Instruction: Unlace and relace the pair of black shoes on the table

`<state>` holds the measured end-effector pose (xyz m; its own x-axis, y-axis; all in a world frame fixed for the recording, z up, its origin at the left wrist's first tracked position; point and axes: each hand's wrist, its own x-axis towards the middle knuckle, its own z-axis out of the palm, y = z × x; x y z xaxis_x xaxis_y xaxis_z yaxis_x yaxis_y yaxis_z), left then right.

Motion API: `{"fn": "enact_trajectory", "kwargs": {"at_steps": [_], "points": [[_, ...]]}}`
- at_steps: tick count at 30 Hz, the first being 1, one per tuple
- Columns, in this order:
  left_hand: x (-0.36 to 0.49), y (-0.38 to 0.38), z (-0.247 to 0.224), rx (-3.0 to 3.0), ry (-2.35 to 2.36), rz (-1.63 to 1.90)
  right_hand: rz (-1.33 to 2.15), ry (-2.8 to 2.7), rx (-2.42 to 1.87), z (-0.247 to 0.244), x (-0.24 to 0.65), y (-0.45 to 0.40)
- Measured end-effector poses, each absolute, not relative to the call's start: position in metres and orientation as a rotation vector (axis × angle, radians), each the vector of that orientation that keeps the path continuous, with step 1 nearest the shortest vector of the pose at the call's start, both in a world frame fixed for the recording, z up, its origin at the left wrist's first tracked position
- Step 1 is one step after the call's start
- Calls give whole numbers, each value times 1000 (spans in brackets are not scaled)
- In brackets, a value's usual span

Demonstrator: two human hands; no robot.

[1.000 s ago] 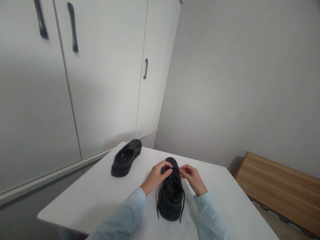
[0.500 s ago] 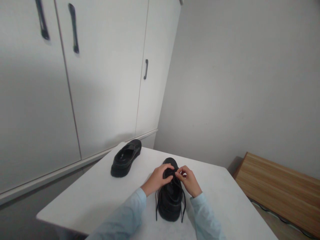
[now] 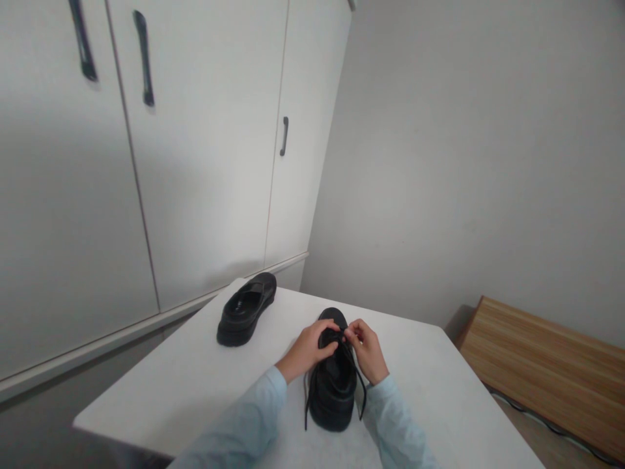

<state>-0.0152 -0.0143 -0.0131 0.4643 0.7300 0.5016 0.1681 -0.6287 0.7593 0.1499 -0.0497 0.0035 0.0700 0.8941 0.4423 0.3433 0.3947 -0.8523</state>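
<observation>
A black shoe [image 3: 333, 407] stands on the white table with its heel toward me and its toe pointing away. My left hand [image 3: 307, 350] holds the shoe from the left, fingers over the lacing and thumb below them. On the right side of the lacing, my right hand [image 3: 366, 348] is closed in a pinch on the black shoelace [image 3: 364, 396]. Loose lace ends hang down along both sides of the shoe. My fingers partly hide the eyelets and the exact grip.
A second black shoe [image 3: 247, 309] stands at the far left of the white table [image 3: 195, 391]. Behind it rises a white cabinet [image 3: 209, 163] with dark handles. Low on the right lies a wood-grain board or unit [image 3: 547, 365], with a cable along its lower edge.
My right hand has shifted slightly up and left, its fingers still pinched at the lacing. The right-hand lace end has swung a little outward. My left hand stays in place.
</observation>
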Motion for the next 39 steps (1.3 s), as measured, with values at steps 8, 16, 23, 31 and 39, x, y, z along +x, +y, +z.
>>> {"fn": "enact_trajectory", "kwargs": {"at_steps": [8, 16, 23, 31, 39], "points": [[-16, -13, -15, 2088, 725, 1142, 904, -1306, -959, 15, 157, -56], [-16, -15, -11, 2085, 748, 1129, 949, -1080, -771, 24, 159, -61], [-16, -13, -14, 2086, 712, 1145, 946, -1021, -754, 30, 160, -65], [-17, -15, -10, 2078, 738, 1116, 879, -984, -782, 32, 167, -64], [-17, -16, -9, 2067, 747, 1104, 696, -972, -850, 28, 175, -58]]}}
